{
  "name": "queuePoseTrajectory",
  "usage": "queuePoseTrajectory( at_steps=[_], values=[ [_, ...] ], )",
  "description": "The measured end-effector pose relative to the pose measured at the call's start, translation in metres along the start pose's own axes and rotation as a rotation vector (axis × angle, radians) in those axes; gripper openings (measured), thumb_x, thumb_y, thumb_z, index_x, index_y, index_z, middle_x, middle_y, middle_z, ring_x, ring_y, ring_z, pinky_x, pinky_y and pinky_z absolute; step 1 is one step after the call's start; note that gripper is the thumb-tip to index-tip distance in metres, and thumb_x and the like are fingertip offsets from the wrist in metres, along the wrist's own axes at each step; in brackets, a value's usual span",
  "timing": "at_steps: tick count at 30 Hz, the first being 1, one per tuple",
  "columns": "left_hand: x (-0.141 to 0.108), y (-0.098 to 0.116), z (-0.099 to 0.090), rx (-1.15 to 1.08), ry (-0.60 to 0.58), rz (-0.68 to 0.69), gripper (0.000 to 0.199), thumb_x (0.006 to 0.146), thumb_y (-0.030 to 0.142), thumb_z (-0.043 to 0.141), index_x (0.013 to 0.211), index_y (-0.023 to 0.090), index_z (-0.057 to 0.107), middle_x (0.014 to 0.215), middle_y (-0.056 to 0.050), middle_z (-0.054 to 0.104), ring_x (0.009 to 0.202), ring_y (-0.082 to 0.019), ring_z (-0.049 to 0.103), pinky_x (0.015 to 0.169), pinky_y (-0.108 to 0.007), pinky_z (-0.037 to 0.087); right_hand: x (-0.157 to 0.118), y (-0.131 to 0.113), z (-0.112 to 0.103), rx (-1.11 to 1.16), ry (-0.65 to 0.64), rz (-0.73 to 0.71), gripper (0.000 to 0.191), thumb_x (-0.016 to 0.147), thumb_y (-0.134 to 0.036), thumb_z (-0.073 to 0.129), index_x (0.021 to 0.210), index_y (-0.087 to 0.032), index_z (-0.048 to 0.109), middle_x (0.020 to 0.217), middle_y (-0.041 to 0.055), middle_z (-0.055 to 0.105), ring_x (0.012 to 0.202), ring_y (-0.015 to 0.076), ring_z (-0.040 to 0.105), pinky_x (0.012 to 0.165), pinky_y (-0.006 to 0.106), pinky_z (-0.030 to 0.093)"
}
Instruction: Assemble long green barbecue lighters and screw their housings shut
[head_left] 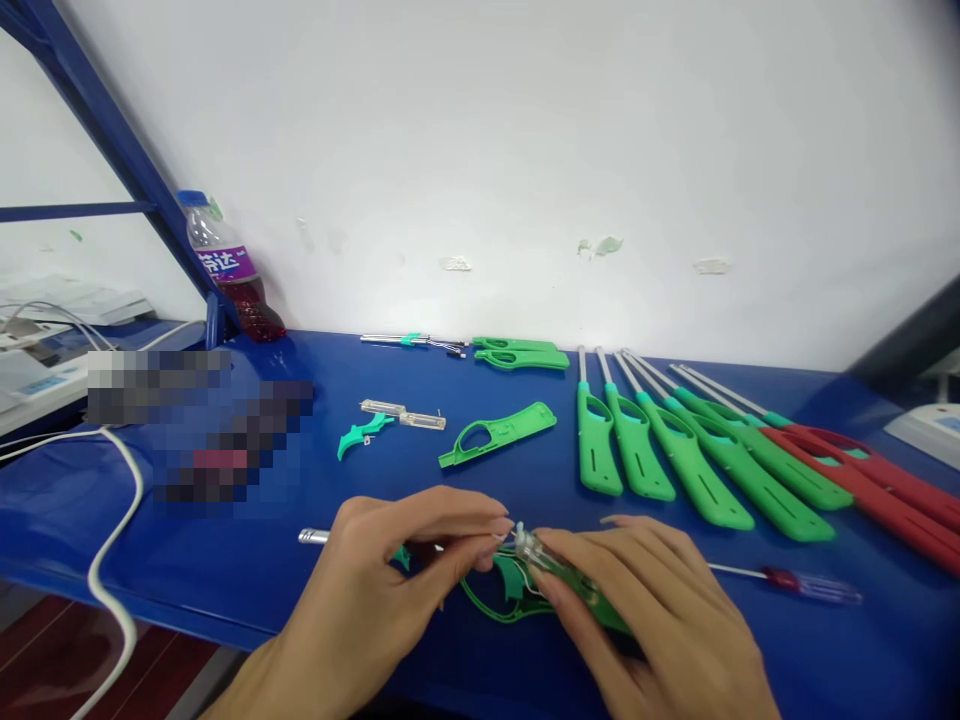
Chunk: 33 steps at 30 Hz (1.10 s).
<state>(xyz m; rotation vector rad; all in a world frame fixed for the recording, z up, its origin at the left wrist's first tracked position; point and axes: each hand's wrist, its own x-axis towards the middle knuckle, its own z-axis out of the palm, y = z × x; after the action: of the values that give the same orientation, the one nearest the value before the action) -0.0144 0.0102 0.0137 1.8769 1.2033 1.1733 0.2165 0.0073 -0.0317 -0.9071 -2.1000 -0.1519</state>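
Observation:
My right hand [660,600] wraps over an opened green lighter handle [495,612], fingers closed on the lighter's clear fuel tank [529,546]. A small pale valve tip stands at the tank's end. Right beside that tip, thumb and fingers of my left hand [397,570] are pinched together; what they hold is too small to make out. The lighter's silver tube [313,536] sticks out to the left behind my left hand. Inside the handle's loop a teal trigger [511,578] shows. The rest of the handle is hidden under my hands.
Beyond my hands lie a green half shell [517,432], another clear tank [421,417] and a teal trigger piece [352,437]. Several green lighters [671,460] and red ones [862,480] line the right. A screwdriver [825,588], a bottle [232,270] and a white cable [112,540] surround.

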Motion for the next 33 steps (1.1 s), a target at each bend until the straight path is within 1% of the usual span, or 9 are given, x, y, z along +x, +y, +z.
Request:
queuePoseTrajectory(
  at_steps=[3,6,9,15,22,25,27,30,33],
  values=[
    [0.000,0.000,0.001,0.101,0.051,0.062,0.018,0.092,0.019,0.080,0.093,0.035,0.085,0.087,0.011,0.085,0.069,-0.012,0.080,0.065,-0.016,0.062,0.000,0.000,0.000,0.018,-0.006,-0.001,0.019,0.101,-0.019,0.071,0.120,-0.022,0.071,0.105,-0.0022,0.080,0.088,0.0146,0.075,0.101,0.033,0.044],
    [-0.001,0.001,0.002,0.121,0.090,0.076,0.016,0.090,0.019,0.083,0.092,0.035,0.085,0.086,0.013,0.084,0.068,-0.011,0.079,0.064,-0.015,0.061,0.001,-0.001,-0.001,0.028,-0.014,-0.008,0.020,0.101,-0.019,0.072,0.120,-0.022,0.071,0.102,-0.0027,0.080,0.087,0.0137,0.074,0.102,0.032,0.043],
    [-0.001,0.000,0.003,0.129,0.103,0.090,0.015,0.088,0.019,0.085,0.091,0.034,0.084,0.084,0.014,0.084,0.065,-0.010,0.078,0.061,-0.014,0.059,0.002,-0.002,0.000,0.042,-0.021,-0.006,0.020,0.101,-0.018,0.072,0.121,-0.021,0.071,0.101,-0.0024,0.079,0.087,0.0135,0.073,0.101,0.032,0.044],
    [-0.001,-0.003,0.005,0.157,0.130,0.156,0.019,0.087,0.013,0.084,0.089,0.031,0.080,0.082,0.013,0.081,0.061,-0.007,0.071,0.058,-0.013,0.055,0.002,-0.003,-0.001,0.084,-0.026,-0.007,0.018,0.101,-0.017,0.071,0.119,-0.021,0.071,0.099,-0.0025,0.079,0.084,0.0133,0.073,0.100,0.031,0.044],
    [-0.004,-0.005,0.005,0.185,0.094,0.207,0.022,0.091,0.010,0.079,0.096,0.031,0.076,0.086,0.013,0.079,0.064,-0.006,0.069,0.061,-0.013,0.056,0.003,-0.005,-0.003,0.101,-0.032,-0.009,0.018,0.101,-0.015,0.071,0.118,-0.020,0.071,0.099,-0.0021,0.079,0.083,0.0124,0.073,0.099,0.030,0.045],
    [-0.006,-0.005,0.006,0.205,0.080,0.230,0.023,0.094,0.010,0.076,0.101,0.032,0.075,0.088,0.012,0.078,0.064,-0.006,0.067,0.059,-0.014,0.055,0.003,-0.005,-0.003,0.098,-0.025,-0.008,0.019,0.101,-0.016,0.071,0.119,-0.020,0.070,0.100,-0.0015,0.079,0.084,0.0128,0.073,0.099,0.031,0.046],
    [-0.008,-0.006,0.006,0.220,0.058,0.234,0.023,0.096,0.010,0.073,0.103,0.031,0.073,0.088,0.011,0.077,0.065,-0.006,0.066,0.060,-0.015,0.054,0.003,-0.005,-0.002,0.091,-0.025,-0.008,0.019,0.101,-0.017,0.071,0.119,-0.020,0.070,0.100,-0.0011,0.079,0.084,0.0135,0.073,0.097,0.031,0.047],
    [-0.010,-0.007,0.006,0.217,0.031,0.227,0.023,0.098,0.008,0.069,0.102,0.030,0.069,0.090,0.011,0.075,0.068,-0.006,0.066,0.064,-0.015,0.054,0.003,-0.005,-0.001,0.074,-0.016,0.000,0.017,0.102,-0.018,0.070,0.119,-0.021,0.071,0.099,-0.0009,0.079,0.084,0.0149,0.073,0.095,0.031,0.049],
    [-0.010,-0.008,0.007,0.184,0.025,0.240,0.023,0.099,0.005,0.063,0.094,0.027,0.060,0.092,0.011,0.073,0.071,-0.005,0.068,0.066,-0.015,0.053,0.003,-0.006,-0.002,0.077,-0.017,0.003,0.015,0.103,-0.018,0.069,0.118,-0.021,0.071,0.099,-0.0002,0.079,0.084,0.0155,0.073,0.092,0.031,0.050]
  ],
)
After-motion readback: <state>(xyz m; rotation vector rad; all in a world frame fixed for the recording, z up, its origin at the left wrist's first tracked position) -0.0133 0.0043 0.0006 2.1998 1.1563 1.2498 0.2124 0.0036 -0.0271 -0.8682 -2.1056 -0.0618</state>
